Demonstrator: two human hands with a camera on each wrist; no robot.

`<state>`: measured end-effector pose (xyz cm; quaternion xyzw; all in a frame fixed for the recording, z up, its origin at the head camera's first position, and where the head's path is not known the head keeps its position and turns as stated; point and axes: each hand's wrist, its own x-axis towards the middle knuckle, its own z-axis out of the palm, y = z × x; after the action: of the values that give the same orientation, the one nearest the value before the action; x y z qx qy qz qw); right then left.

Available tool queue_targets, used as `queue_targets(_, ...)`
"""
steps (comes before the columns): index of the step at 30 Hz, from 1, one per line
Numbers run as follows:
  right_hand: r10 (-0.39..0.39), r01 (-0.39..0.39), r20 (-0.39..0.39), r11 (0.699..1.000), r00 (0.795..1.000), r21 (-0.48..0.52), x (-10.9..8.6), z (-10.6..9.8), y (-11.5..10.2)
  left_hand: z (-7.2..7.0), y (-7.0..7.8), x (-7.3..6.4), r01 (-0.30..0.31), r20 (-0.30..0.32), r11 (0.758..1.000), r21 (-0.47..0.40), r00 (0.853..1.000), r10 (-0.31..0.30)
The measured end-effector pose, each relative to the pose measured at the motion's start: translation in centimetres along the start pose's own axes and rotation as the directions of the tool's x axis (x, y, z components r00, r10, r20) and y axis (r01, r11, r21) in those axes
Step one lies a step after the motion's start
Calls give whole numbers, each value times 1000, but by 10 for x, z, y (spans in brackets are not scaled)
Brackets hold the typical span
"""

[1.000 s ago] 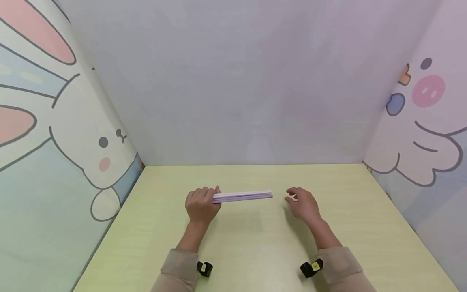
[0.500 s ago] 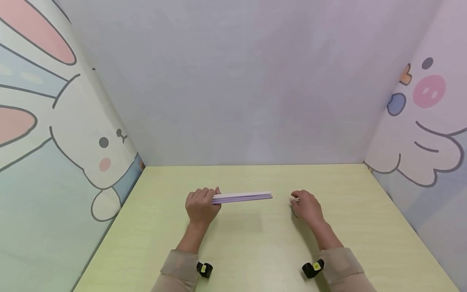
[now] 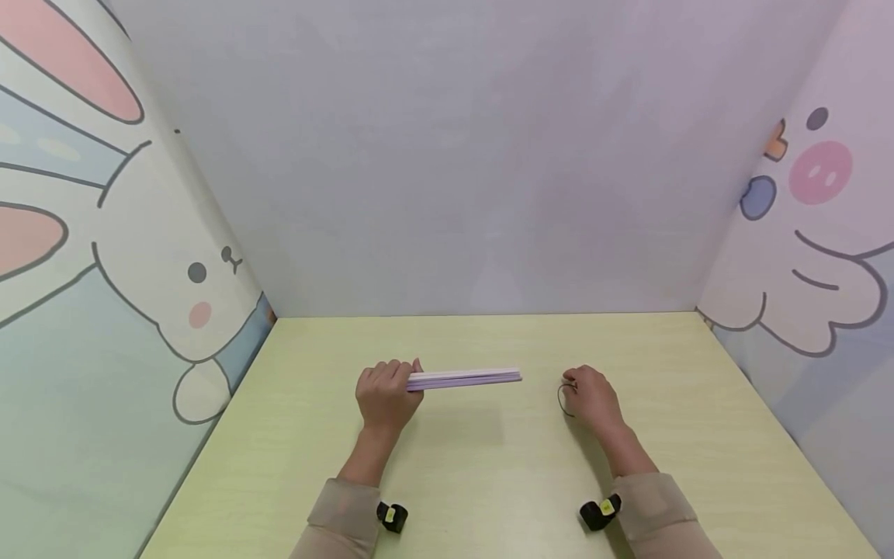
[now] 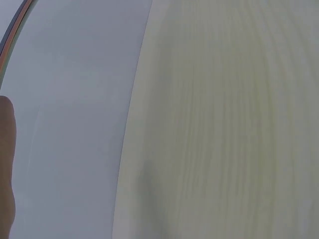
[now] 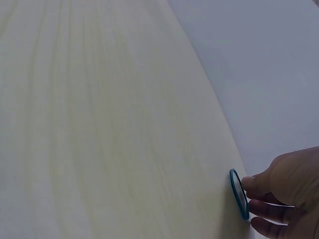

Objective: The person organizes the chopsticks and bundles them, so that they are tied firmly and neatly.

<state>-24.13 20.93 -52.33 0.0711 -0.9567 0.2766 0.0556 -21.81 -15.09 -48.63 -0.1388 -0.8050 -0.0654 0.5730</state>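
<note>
In the head view my left hand [image 3: 386, 394] grips one end of a bundle of thin white and purple sticks [image 3: 468, 379]. The bundle points to the right, level above the table, its shadow falling below it. Only a finger [image 4: 6, 164] shows at the edge of the left wrist view. To the right of the bundle's free end, apart from it, my right hand [image 3: 592, 397] pinches a thin elastic band [image 3: 559, 399]. The right wrist view shows this band [image 5: 233, 185] as a teal loop hanging at the fingertips, with the fingers curled.
A pale yellow wood-grain table [image 3: 475, 497] lies under both hands. A plain grey wall [image 3: 447, 171] rises at its far edge, with cartoon-printed panels [image 3: 154, 256] at the sides. Small black cameras [image 3: 393, 516] are worn at the wrists.
My right hand has drawn slightly right and nearer, away from the bundle. Its fingers have closed in, and the elastic loop has come into view. The left hand has barely moved.
</note>
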Motion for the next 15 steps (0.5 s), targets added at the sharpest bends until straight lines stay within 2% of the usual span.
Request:
queue_targets(8,32,-32,2,999,999,25,2,0,3,0,0,-2,2,6,1000,-13,1000,-2)
queue_targets(15,52,-52,11,999,999,6,2,0,8,1,0,-4,1,11,1000,-23,1000,0)
